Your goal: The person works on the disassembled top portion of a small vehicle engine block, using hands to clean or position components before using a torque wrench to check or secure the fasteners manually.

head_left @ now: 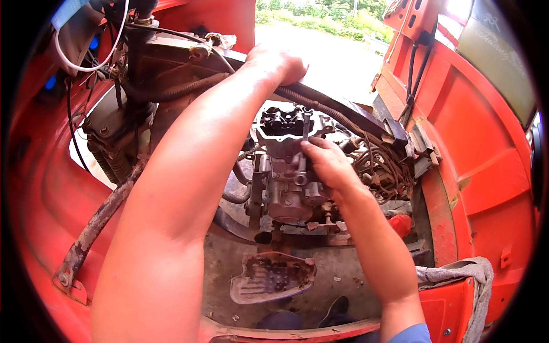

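Right hand: we pinch what looks like a slim metal tool, upright | Tool: right edge of the engine's open top | Left hand: at the black frame bar, fingers hidden, grip we cannot tell | Care: we best keep it square, rim unscratched

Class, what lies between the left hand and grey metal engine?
In the head view, a brown ribbed hose and dark metal bar separate left hand and engine.

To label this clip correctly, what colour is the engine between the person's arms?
The engine is mostly dull grey, seen best in the head view.
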Demonstrator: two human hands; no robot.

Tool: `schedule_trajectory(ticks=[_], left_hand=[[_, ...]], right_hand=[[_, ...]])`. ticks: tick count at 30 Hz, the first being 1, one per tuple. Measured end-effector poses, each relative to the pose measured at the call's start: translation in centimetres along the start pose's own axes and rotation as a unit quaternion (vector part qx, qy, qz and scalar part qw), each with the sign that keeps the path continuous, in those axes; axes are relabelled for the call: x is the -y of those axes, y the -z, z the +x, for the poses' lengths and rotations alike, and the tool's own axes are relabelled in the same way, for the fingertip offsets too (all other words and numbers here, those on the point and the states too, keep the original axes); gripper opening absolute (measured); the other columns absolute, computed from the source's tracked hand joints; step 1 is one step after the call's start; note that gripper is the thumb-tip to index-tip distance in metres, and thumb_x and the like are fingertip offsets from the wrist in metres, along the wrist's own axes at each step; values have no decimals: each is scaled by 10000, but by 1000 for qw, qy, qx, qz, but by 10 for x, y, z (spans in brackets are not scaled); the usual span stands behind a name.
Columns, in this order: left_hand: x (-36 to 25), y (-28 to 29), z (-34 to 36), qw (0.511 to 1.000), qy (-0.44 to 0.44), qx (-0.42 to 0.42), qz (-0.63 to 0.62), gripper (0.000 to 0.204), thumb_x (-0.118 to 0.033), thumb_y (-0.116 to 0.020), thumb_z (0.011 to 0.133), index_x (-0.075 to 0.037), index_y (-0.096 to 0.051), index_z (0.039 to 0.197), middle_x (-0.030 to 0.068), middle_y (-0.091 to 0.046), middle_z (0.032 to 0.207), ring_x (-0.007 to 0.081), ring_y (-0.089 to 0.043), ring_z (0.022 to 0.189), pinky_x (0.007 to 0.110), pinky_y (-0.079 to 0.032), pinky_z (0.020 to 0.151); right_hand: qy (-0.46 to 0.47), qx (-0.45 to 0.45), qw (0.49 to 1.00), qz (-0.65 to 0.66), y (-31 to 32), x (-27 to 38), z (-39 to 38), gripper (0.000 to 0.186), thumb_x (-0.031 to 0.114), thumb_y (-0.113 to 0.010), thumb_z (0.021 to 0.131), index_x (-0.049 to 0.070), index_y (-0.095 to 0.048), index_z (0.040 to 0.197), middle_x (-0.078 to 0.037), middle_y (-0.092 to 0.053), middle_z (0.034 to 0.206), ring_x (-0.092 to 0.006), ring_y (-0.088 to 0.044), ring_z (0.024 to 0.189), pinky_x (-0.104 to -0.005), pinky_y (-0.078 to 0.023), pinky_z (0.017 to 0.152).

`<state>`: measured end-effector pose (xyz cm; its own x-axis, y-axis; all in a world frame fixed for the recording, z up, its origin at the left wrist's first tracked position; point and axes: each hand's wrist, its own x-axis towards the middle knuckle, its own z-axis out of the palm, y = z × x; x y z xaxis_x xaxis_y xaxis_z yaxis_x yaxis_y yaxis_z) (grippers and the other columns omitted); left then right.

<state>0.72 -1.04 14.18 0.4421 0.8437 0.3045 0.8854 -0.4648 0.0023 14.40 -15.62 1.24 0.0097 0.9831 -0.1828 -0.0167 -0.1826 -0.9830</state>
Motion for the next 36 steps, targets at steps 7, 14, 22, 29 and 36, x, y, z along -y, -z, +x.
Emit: schedule_trajectory(ticks=[7,14,22,29,36], left_hand=[[-2,-4,6,1000,-11,9,9,455,-425,-409,1054,-144,-724,1223,99,-713,1255,288,-667,1177,428,-531,994],[0,-5,8,1000,-19,0,9,455,-438,-413,1055,-152,-720,1229,98,-710,1262,294,-661,1185,428,-525,1007],[5,-5,2,1000,-8,3,14,470,-443,-399,1052,-152,-708,1252,100,-698,1290,299,-657,1189,437,-515,1017],[2,-8,11,999,-24,1,23,470,-442,-402,1052,-154,-701,1272,99,-691,1304,296,-653,1200,434,-513,1027],[-4,-3,5,1000,-7,26,4,469,-441,-409,1048,-149,-689,1286,102,-685,1312,288,-648,1210,430,-514,1022]], right_hand=[[-29,-22,988,-149,74,27,-1,224,173,-580,1034,19,-669,1171,11,-658,788,-64,-577,590,-227,-457,493],[-92,9,961,-262,100,77,8,250,227,-608,1031,18,-690,1139,-4,-664,733,-56,-528,498,-206,-400,435],[-70,-1,997,45,16,-2,-6,290,176,-544,1061,3,-582,1291,-136,-753,1031,-155,-706,834,-255,-552,585],[5,52,988,149,-77,-3,23,235,127,-530,1054,-42,-569,1212,-140,-693,1027,-224,-724,851,-358,-634,768],[44,-63,996,-45,-7,-14,-21,255,156,-499,1026,0,-657,1150,-3,-616,745,-95,-532,586,-238,-428,520]])
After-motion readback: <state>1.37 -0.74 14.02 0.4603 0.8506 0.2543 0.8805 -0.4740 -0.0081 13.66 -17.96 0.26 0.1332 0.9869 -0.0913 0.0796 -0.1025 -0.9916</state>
